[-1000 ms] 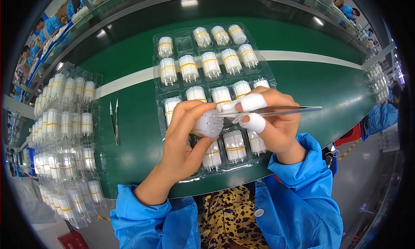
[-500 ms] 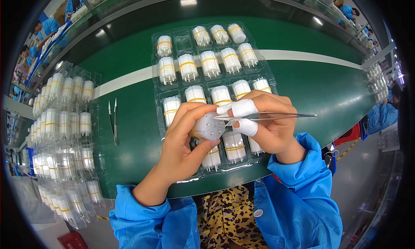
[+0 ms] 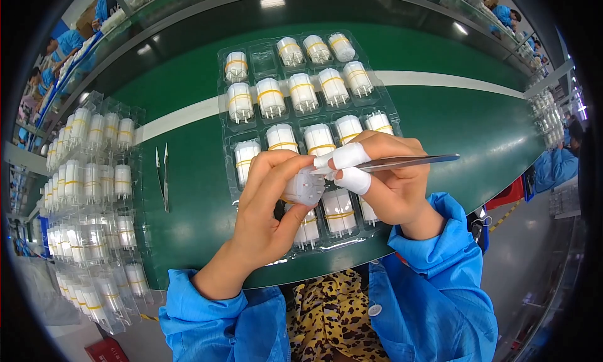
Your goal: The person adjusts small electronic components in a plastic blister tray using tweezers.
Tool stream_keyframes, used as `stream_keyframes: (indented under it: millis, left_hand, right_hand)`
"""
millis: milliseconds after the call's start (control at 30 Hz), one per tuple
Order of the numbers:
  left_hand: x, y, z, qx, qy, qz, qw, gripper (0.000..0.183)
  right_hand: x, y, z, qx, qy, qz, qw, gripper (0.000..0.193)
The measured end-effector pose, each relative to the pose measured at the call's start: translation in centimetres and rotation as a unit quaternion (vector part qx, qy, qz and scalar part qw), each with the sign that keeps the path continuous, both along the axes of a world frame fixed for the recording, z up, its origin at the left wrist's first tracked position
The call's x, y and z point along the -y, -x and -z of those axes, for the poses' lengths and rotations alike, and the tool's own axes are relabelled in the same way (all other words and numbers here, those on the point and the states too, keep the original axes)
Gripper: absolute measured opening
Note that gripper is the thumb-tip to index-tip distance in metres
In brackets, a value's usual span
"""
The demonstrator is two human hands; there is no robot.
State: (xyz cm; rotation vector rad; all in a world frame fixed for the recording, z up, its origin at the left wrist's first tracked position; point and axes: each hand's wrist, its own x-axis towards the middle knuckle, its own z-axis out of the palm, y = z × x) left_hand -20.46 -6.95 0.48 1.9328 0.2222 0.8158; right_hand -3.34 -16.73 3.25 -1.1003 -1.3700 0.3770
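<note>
My left hand [image 3: 267,205] is closed around a white cylindrical part [image 3: 305,187], its pinned end tilted toward my right hand. Between the thumb and fingers of my right hand [image 3: 383,173] are metal tweezers [image 3: 414,163], pointing left. Their tips meet the upper edge of the cylinder's end face; whether they grip anything there is too small to tell. White tape wraps the right thumb and a finger. Beneath both hands lies a clear plastic tray [image 3: 264,64] of similar white cylinders, each with a yellow band and metal pins; my hands hide part of its nearer rows.
A second pair of tweezers [image 3: 163,177] lies on the green table [image 3: 188,236], left of the tray. Stacked clear trays of white cylinders [image 3: 78,180] stand at the left edge. A pale strip [image 3: 440,81] crosses the table. Other people in blue work in the background.
The tweezers in my right hand have rolled, showing a broader side, and their back end has risen slightly. My left hand still holds the cylinder in nearly the same place.
</note>
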Motion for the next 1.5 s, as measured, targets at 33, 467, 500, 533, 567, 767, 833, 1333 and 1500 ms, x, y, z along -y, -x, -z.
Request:
stream_keyframes:
  millis: [33, 467, 500, 533, 567, 767, 833, 1333, 1500]
  left_hand:
    - [0.0, 0.0, 0.0, -0.008, -0.024, -0.01, 1.0, 0.055]
    - [-0.3, -0.2, -0.3, 0.036, 0.066, -0.008, 0.997, 0.054]
    - [-0.2, -0.1, -0.3, 0.051, 0.104, 0.001, 0.993, 0.053]
    - [-0.3, -0.1, -0.2, 0.051, 0.104, 0.002, 0.993, 0.053]
    - [-0.6, -0.1, -0.1, 0.049, 0.041, -0.019, 0.998, 0.053]
    - [0.6, -0.5, 1.8, 0.117, 0.102, -0.046, 0.987, 0.055]
    - [0.7, -0.6, 1.6, 0.109, 0.094, -0.041, 0.989, 0.056]
    - [0.1, -0.1, 0.6, 0.01, -0.107, -0.072, 0.992, 0.053]
    - [0.1, -0.1, 0.6, -0.002, -0.107, -0.069, 0.992, 0.054]
  right_hand:
    - [0.0, -0.1, -0.2, 0.028, 0.007, -0.002, 1.0, 0.014]
    - [0.3, -0.1, 0.8, -0.304, -0.028, -0.104, 0.947, 0.024]
    - [0.1, 0.3, 1.0, -0.286, -0.027, -0.096, 0.953, 0.025]
    - [0.1, 0.5, 1.2, -0.269, -0.025, -0.087, 0.959, 0.025]
    - [0.1, 0.6, 1.3, -0.269, -0.025, -0.085, 0.959, 0.025]
    - [0.2, 1.7, 1.0, -0.164, 0.002, -0.119, 0.979, 0.026]
    - [0.2, 1.5, 0.9, -0.153, 0.006, -0.109, 0.982, 0.025]
    - [0.2, 1.7, 1.1, -0.166, -0.009, -0.055, 0.984, 0.021]
    - [0.2, 1.6, 1.3, -0.176, -0.011, -0.06, 0.982, 0.02]
